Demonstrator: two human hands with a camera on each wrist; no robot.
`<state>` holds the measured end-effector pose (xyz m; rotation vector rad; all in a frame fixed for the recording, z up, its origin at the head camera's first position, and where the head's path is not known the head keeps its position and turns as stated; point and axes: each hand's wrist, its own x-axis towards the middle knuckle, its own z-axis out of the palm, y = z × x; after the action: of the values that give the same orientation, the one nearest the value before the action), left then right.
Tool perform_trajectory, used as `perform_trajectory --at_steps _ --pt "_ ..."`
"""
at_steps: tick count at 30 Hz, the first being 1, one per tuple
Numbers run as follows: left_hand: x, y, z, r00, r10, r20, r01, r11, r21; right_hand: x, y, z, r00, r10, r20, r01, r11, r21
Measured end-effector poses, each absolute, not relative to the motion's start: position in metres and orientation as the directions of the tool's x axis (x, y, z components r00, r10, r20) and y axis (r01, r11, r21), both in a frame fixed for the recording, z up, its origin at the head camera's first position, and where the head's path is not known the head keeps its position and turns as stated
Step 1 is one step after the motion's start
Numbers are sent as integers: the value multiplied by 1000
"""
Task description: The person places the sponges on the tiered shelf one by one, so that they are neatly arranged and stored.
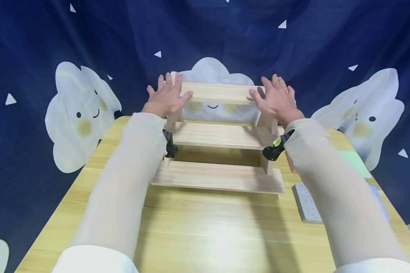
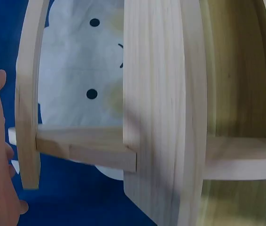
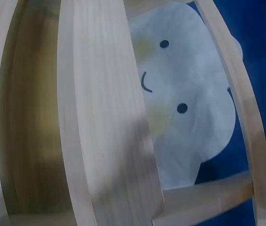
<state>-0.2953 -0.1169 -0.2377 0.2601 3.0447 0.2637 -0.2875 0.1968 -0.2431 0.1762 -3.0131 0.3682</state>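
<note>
Item: one three-tier wooden shelf (image 1: 222, 135), pale and straight-grained, stood upright on the far half of a yellow wood-grained table (image 1: 198, 220). Three long boards are carried in steps by slanted side supports; the lowest board (image 1: 218, 175) is set foremost, the top board (image 1: 218, 92) rearmost. At the left end, a support's tip is seen projecting past the top board. Between the lower two boards, a yellowish wood surface is framed.

Hands: the left hand (image 1: 167, 96) and right hand (image 1: 275, 98) are held palm-down at the two ends of the top board, fingers spread and nothing grasped. Whether the board is touched by either cannot be told.

At right on the table: a grey speckled slab (image 1: 305, 203), a pale green flat piece (image 1: 354, 163) and a blue piece (image 1: 379, 201), all partly covered by the right sleeve (image 1: 345, 201). A reddish piece beside the right wrist is mostly hidden and cannot be identified. Behind, a dark blue curtain (image 1: 205, 30) is printed with smiling clouds, the middle one interrupted by the shelf. In both wrist views, the shelf is cut off by the frame, and only part of each hand is shown.
</note>
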Motion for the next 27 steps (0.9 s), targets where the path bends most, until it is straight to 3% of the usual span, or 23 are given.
perform_trajectory --at_steps 11,19,27 --pt "-286 -153 -251 -987 149 -53 121 927 356 -274 239 -246 -983 1 186 -58 947 -315" --pt "-269 -170 -277 -990 138 -20 107 844 526 -249 281 -273 -973 60 223 -41 905 -422" --pt "-246 -205 -334 -942 229 -245 -86 541 837 -216 321 -322 -978 162 129 68 841 -537"
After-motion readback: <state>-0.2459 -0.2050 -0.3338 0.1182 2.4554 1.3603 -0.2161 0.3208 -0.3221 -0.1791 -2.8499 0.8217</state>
